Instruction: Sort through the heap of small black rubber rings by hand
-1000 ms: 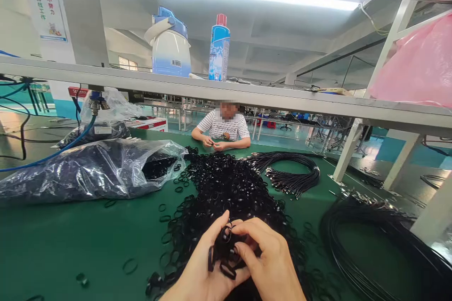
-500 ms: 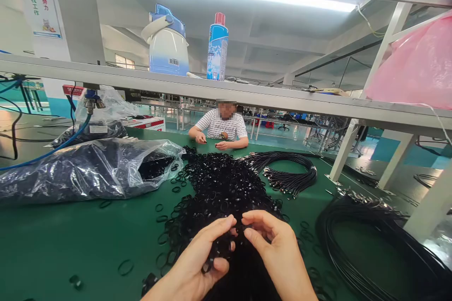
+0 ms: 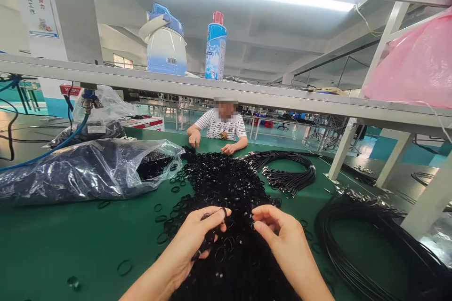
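Observation:
A large heap of small black rings [image 3: 226, 178] covers the middle of the green table. Over its near part, my left hand [image 3: 197, 233] is closed around several black rings. One of them, a black ring [image 3: 223, 213], shows at the thumb and forefinger tips. To the right, my right hand [image 3: 280, 230] hangs over the heap, apart from the left. Its thumb and forefinger tips are nearly together, and anything small between them is lost against the dark rings.
A clear plastic bag [image 3: 106, 174] of black pieces lies left. Coiled black cables [image 3: 293, 169] and a bigger cable coil [image 3: 328, 244] lie right. Overhead, a shelf [image 3: 247, 91] bears a jug [image 3: 165, 44] and a spray can [image 3: 215, 49]. Opposite sits a co-worker [image 3: 222, 129], hands at the heap.
My hands have moved apart, the left one leftward and the right one slightly rightward. A ring now shows at my left fingertips. The co-worker's hands have shifted toward the heap and table.

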Demonstrator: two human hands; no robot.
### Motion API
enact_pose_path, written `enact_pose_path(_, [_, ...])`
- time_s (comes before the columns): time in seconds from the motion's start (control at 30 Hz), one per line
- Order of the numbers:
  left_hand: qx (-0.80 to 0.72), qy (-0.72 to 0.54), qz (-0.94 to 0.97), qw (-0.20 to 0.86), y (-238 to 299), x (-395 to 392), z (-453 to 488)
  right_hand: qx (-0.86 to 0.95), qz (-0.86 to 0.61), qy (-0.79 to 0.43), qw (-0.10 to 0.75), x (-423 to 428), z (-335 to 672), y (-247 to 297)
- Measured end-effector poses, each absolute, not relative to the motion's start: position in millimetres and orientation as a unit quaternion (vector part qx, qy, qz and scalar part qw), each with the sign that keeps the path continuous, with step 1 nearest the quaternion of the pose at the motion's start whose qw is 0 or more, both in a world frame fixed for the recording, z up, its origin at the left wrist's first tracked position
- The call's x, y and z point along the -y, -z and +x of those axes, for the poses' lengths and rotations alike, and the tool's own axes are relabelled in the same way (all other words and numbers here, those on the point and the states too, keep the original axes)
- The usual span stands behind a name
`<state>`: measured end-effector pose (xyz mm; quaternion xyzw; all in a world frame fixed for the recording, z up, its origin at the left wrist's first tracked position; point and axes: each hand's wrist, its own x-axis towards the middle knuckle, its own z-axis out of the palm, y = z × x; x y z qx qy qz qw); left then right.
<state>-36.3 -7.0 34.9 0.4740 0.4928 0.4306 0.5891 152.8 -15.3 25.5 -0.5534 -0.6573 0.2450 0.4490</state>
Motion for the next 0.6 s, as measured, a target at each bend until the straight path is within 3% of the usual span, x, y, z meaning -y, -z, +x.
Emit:
enact_pose_path(0.23, [-0.533, -0.387, 0.543, 0.522, -44, 13, -43, 0.738, -0.573, -0.12, 0.336, 20, 142, -12])
enact_pose_path(0.33, [-0.532, -0.369, 0.559, 0.519, -40, 10, -45, 0.736, -0.577, -0.115, 0.335, 19, 138, -8])
enact_pose_path(0.6, [-0.474, -0.36, 0.619, 0.512, -31, 10, -33, 0.612, -0.487, -0.394, 0.483, 14, 141, -17])
